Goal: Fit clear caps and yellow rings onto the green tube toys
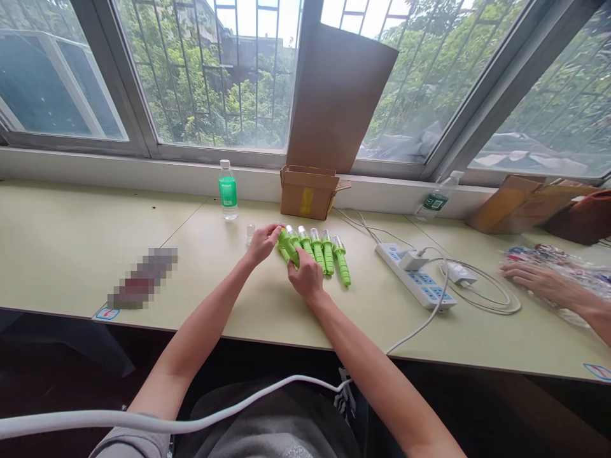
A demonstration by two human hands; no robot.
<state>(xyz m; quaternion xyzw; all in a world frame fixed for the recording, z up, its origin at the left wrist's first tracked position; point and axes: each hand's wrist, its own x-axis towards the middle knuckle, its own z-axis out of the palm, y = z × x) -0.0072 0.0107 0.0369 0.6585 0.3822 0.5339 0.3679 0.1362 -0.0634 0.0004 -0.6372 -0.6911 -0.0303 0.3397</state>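
Several green ribbed plastic pieces with clear caps lie side by side on the pale table. My left hand pinches the capped end of the leftmost green piece. My right hand grips the lower part of that same piece, fingers curled round it. A small clear loose cap stands just left of my left hand.
A water bottle with a green label and an open cardboard box stand by the window sill. A white power strip with cables lies to the right. Another person's hand rests on plastic bags at far right. A white cable crosses my lap.
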